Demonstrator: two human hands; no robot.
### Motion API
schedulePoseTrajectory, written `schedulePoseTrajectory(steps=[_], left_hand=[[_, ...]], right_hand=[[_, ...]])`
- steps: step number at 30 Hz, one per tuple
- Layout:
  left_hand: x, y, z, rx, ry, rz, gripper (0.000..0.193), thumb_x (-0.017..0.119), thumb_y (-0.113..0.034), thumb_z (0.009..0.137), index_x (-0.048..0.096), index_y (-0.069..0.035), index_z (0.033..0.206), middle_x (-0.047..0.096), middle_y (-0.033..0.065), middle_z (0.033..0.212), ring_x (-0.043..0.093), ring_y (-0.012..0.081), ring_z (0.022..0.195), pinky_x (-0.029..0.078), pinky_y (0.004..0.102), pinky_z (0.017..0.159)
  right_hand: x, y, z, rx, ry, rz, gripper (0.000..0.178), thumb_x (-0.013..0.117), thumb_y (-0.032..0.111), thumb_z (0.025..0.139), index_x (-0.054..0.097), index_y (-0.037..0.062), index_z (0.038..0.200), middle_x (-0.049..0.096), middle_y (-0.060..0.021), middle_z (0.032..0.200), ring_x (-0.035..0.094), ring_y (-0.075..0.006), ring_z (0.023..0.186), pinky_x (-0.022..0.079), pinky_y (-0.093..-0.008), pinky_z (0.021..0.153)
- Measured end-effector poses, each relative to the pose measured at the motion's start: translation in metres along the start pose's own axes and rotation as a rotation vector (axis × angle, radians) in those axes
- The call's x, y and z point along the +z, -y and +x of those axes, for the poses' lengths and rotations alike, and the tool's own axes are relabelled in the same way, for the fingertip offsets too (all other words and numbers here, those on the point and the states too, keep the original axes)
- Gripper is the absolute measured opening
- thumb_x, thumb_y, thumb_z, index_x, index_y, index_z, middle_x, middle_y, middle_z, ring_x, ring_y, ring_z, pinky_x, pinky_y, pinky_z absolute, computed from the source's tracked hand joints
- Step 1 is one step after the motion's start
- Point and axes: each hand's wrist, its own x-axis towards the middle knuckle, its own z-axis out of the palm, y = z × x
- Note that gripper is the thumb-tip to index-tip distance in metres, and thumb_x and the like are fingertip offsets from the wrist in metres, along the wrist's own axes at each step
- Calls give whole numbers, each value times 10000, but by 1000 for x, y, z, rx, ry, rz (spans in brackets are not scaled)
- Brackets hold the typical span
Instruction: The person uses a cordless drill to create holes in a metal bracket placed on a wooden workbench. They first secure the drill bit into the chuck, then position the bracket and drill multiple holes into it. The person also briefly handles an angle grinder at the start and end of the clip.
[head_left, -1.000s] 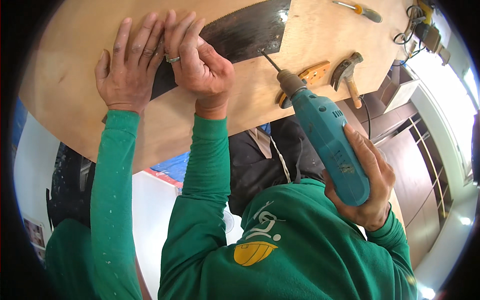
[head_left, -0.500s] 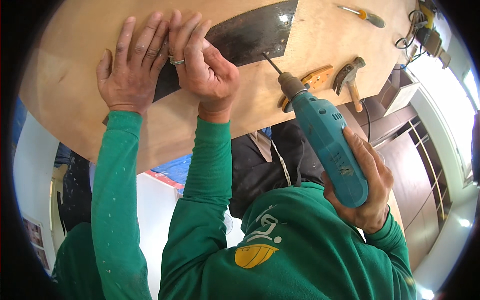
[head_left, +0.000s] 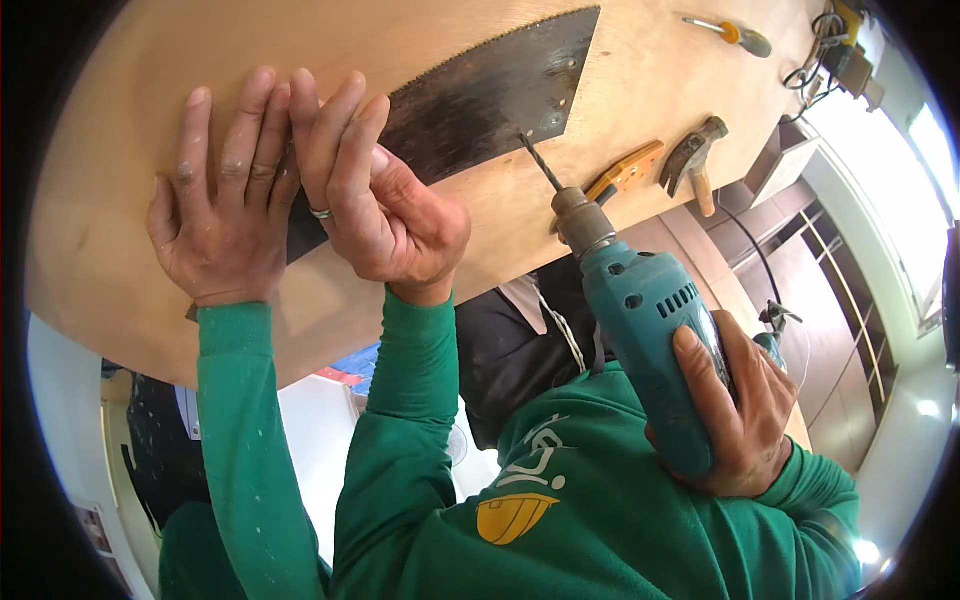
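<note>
In my right hand [head_left: 735, 405] is a teal power drill [head_left: 650, 350], gripped round its body. The tip of its drill bit [head_left: 541, 163] meets a dark saw blade [head_left: 470, 105] close to the blade's lower edge, beside some small holes. My left hand [head_left: 390, 200], with a ring on one finger, rests over the blade's narrower part. Its fingers are stretched out and slightly bent, tips apart, with the thumb folded in. Right beside it, another person's hand [head_left: 225, 210] lies flat over the blade's left end, fingers spread, hiding part of it.
Everything lies on a pale wooden board [head_left: 330, 40] with a curved left edge. To the right are a claw hammer [head_left: 695, 160], an orange flat tool [head_left: 630, 170] partly behind the drill, and a screwdriver [head_left: 735, 35]. A black cable [head_left: 765, 255] hangs past the board's edge.
The view has shifted, so the hands and blade appear lower and farther left. The drill's body is tilted more steeply, its bit tip still at the same spot on the blade.
</note>
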Motion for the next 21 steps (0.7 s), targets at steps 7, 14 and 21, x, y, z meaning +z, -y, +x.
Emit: schedulePoseTrajectory(steps=[7, 14, 21], left_hand=[[-1, 1, -1, -33, -11, -46, 341, 420, -23, 1165, 700, 92, 1322, 720, 257, 1403, 531, 503, 1532, 406, 580, 1315], [-2, -1, -2, -42, -25, -69, 333, 423, -24, 1170, 700, 89, 1316, 713, 252, 1411, 533, 499, 1532, 410, 584, 1310], [-6, 0, 0, -24, 27, -30, 319, 433, -33, 1174, 696, 77, 1316, 694, 232, 1414, 548, 495, 1519, 428, 581, 1300]], right_hand=[[-7, 2, 9, 99, -79, 126, 893, 930, 158, 708, 654, 30, 1547, 731, -313, 1185, 800, -360, 844, 644, -430, 701], [9, -2, 0, 143, -162, 199, 867, 894, 127, 705, 655, -15, 1526, 743, -321, 1209, 819, -395, 899, 652, -434, 733], [4, 7, 2, 119, -126, 166, 971, 920, 115, 632, 635, -20, 1550, 729, -313, 1226, 812, -397, 905, 650, -443, 748]])
